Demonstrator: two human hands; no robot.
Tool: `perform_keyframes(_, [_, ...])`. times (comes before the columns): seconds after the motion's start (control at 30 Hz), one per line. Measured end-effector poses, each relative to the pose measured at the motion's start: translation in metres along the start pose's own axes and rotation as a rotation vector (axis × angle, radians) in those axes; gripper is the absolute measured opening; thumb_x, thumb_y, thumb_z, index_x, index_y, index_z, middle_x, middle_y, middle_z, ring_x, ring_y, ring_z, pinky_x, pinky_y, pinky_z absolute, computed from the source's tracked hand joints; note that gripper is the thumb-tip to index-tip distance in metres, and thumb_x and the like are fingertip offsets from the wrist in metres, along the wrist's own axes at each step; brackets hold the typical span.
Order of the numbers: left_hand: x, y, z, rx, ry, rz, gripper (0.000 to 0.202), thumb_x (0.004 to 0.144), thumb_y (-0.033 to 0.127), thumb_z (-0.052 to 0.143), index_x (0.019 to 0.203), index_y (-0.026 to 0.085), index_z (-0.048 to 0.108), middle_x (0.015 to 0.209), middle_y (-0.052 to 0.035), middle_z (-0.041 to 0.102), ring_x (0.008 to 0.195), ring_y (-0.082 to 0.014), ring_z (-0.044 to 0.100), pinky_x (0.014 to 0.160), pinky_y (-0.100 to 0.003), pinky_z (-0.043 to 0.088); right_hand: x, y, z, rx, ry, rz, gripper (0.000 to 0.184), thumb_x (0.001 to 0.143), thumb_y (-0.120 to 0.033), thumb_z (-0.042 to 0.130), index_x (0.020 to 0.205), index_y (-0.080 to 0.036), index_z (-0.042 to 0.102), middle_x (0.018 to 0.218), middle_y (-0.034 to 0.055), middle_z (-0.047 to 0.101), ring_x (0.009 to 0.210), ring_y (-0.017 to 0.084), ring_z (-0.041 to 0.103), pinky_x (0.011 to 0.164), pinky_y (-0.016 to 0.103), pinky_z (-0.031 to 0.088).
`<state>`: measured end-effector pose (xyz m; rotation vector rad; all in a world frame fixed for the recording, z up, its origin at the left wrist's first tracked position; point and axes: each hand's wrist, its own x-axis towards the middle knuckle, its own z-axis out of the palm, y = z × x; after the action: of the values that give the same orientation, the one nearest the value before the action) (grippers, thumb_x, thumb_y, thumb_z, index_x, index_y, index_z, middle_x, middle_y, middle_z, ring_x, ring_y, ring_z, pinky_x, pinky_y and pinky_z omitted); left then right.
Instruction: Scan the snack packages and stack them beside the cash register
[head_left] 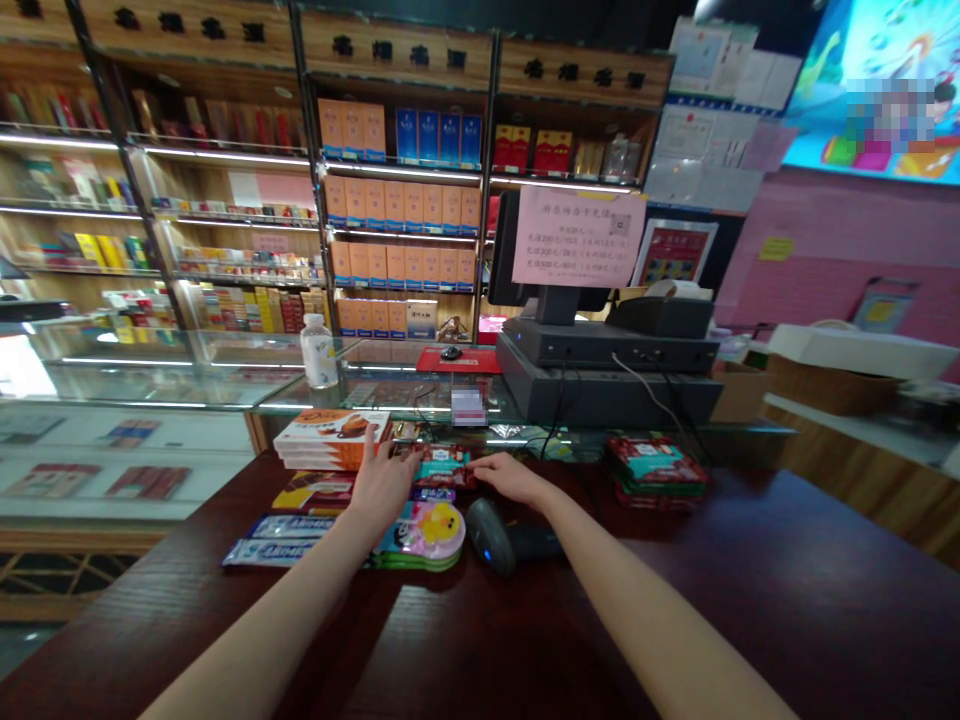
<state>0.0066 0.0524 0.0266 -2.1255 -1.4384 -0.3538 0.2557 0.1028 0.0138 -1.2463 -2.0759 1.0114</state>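
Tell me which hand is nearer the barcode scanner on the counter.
Right. The right hand is just beyond the barcode scanner, not touching it, while the left hand is farther off, to the scanner's left.

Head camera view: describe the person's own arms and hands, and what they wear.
The left hand and right hand are bare and slender, with no gloves, watch or bracelet visible. The left forearm and right forearm are slim and uncovered; no sleeve shows in the view.
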Motion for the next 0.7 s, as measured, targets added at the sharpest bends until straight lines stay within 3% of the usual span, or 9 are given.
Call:
perform_keyframes(0.1, [0.004,0.003,0.005,0.014,-0.016,-0.03,0.042,0.089,0.014,0.045,0.122,0.025,0.07,0.08,-0.008,0.078,0.105,-0.0309,0.066,0.118,-0.07,0.001,0.0,0.001,0.001,0.007,-0.008,0.013,0.038,0.085,-0.023,0.053,0.115,-0.015,0.077,0.108,0.0059,0.078,0.098,0.025,0.07,0.097,0.038,0.049])
perform_keyframes(0.37, [0.002,-0.001,0.011,-0.227,0.028,-0.13,0.034,0.091,0.017,0.047,0.099,0.028,0.078,0.093,-0.0053,0.079,0.106,-0.0312,0.065,0.117,-0.073,-0.001,-0.002,0.002,0.002,0.059,0.013,-0.008,0.037,0.085,-0.024,0.055,0.114,-0.017,0.077,0.106,0.0054,0.079,0.1,0.024,0.069,0.099,0.037,0.047])
perform_keyframes(0.53, [-0.001,-0.001,0.0,-0.286,0.061,-0.149,0.036,0.095,0.024,0.043,0.096,0.028,0.079,0.093,-0.0062,0.079,0.105,-0.0304,0.066,0.117,-0.074,0.004,-0.008,-0.006,0.002,0.082,0.036,-0.007,0.037,0.086,-0.024,0.054,0.114,-0.016,0.077,0.103,0.0048,0.079,0.097,0.023,0.069,0.098,0.036,0.047])
perform_keyframes(0.7, [-0.003,-0.001,-0.017,-0.288,0.092,-0.185,0.032,0.093,0.025,0.047,0.095,0.031,0.078,0.097,-0.0038,0.079,0.11,-0.0317,0.064,0.116,-0.075,0.003,-0.023,-0.024,-0.001,0.122,0.053,0.009,0.039,0.087,-0.026,0.056,0.12,-0.017,0.074,0.116,0.0057,0.076,0.107,0.026,0.068,0.104,0.041,0.045])
